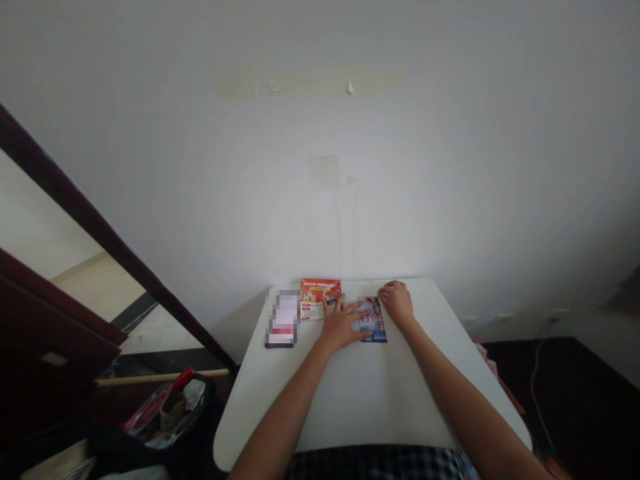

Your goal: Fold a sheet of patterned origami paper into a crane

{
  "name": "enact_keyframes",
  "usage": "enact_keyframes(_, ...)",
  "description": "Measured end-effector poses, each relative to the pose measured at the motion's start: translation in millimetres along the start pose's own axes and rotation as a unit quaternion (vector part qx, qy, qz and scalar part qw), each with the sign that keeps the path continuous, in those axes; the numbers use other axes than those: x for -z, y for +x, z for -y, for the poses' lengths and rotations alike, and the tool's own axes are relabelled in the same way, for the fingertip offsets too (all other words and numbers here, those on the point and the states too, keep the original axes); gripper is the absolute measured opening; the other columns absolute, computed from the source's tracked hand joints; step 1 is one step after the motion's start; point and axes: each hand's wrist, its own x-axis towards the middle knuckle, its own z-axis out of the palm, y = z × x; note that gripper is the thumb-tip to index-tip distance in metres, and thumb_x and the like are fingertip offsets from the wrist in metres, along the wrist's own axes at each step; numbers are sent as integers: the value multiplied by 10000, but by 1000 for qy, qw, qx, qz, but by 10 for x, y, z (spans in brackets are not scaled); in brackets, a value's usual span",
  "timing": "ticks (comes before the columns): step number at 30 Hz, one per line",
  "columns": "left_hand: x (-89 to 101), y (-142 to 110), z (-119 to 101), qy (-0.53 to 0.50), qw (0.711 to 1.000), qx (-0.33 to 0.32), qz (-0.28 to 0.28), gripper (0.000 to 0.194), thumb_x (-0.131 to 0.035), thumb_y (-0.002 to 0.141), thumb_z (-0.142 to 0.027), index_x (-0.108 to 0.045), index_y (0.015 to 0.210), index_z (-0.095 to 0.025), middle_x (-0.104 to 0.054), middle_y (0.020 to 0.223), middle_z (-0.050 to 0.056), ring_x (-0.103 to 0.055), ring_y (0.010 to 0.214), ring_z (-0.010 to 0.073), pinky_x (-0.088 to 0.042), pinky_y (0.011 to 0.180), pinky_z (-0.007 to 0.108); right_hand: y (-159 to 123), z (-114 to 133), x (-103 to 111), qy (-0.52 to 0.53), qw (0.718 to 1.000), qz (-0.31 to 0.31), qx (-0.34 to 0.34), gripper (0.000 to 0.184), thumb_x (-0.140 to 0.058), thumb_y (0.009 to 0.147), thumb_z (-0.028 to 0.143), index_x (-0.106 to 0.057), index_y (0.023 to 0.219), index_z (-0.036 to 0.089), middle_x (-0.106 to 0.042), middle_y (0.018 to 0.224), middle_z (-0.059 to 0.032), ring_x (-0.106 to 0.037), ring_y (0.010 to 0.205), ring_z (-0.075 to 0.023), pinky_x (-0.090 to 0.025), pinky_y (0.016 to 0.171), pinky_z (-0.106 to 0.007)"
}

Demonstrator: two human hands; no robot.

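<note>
A small blue printed leaflet (376, 327) lies on the white table (370, 400). My left hand (341, 327) is spread flat, its fingertips and thumb resting on the leaflet's left side. Behind that hand, a red and white flyer (320, 291) is partly covered by my fingers. At the leaflet's top right corner, my right hand (399, 303) has its fingers curled and pressed together, seemingly pinching the corner; the exact grip is small in view. A phone (283, 320) with a pixelated screen lies left of the flyer.
A pale wall (400, 167) with old tape marks rises directly behind the table. On the floor at left stands a lined bin (173, 413) with rubbish in it, beside a dark-framed mirror or doorway (115, 247). A cable (535, 380) hangs at right.
</note>
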Motion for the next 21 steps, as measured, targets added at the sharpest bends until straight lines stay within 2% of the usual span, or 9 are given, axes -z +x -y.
enact_keyframes(4,-10,0,1,10,1000,-1,0,646,-529,765,-797,-488,1362,-553,-432,1543,-100,-111,1502,390,105,1100,790,-19,-88,-28,51,998,-25,16,180,-578,894,290,-749,890,234,-642,1045,-78,-497,1071,-242,-417,923,-358)
enact_keyframes(9,-2,7,-11,10,1000,4,1,651,-549,758,-788,-496,1360,-547,-431,1545,-93,-122,1500,395,101,1118,768,-59,-65,6,50,998,13,38,151,-610,876,289,-756,900,262,-621,1123,-70,-463,1134,-253,-418,936,-375)
enact_keyframes(15,38,-4,-43,21,1000,6,5,653,-545,766,-781,-491,1371,-539,-422,1552,-91,-125,1498,400,55,1134,761,-83,24,56,30,999,32,28,133,-620,866,259,-753,866,247,-605,1152,-81,-431,1161,-257,-415,942,-388)
enact_keyframes(21,66,-16,-54,23,1000,4,8,649,-546,772,-773,-496,1372,-529,-417,1555,-89,-126,1498,400,63,1129,764,-155,27,122,25,997,56,52,163,-601,889,294,-750,838,253,-599,1182,-71,-403,1211,-261,-398,986,-420)
